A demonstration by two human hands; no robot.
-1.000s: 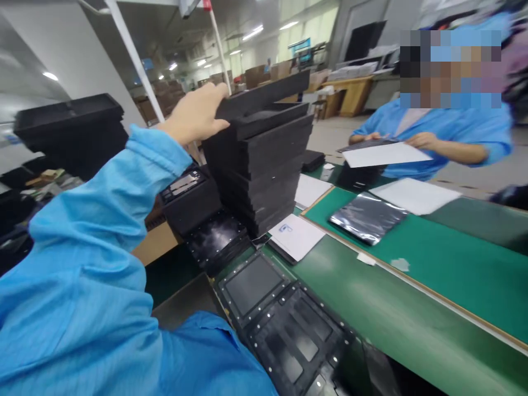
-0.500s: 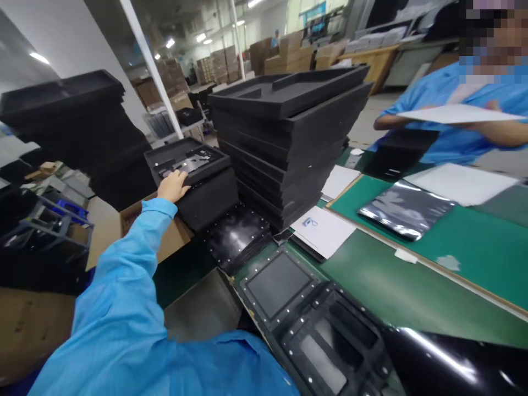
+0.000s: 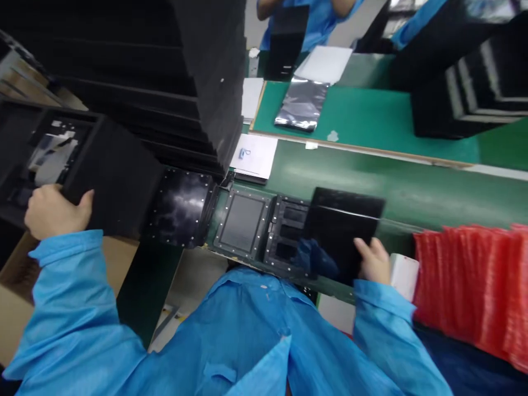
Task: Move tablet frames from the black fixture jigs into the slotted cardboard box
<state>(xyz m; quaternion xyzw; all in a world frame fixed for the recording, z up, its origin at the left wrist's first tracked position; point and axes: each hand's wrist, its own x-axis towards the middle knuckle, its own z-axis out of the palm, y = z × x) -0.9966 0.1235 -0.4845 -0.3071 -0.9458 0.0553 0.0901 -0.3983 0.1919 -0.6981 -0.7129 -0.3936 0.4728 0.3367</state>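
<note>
My left hand (image 3: 58, 212) is at the near rim of a black foam tray (image 3: 88, 157), thumb spread away from the fingers; the fingertips are partly hidden. Thin silvery parts (image 3: 53, 151) lie inside that tray, just beyond the fingers. On the right, my right hand (image 3: 373, 261) grips the right edge of a glossy black panel (image 3: 344, 225), which is tilted above the bench. The panel overlaps a black frame with rectangular openings (image 3: 284, 231). Left of this frame lies a flat black fixture with a grey plate (image 3: 243, 220), studded with small light dots.
Tall black foam trays (image 3: 206, 82) are stacked behind the left hand. A shiny black dotted sheet pile (image 3: 179, 206) lies beside them. Red bubble-wrap bags (image 3: 470, 280) and a white object (image 3: 404, 275) are at right. Across the bench, a person in blue (image 3: 322, 25) stands near a film-wrapped pack (image 3: 303, 104).
My view has swung right and down. My right hand has come into view with the glossy black panel. My left hand stays at the foam tray, with its thumb now spread.
</note>
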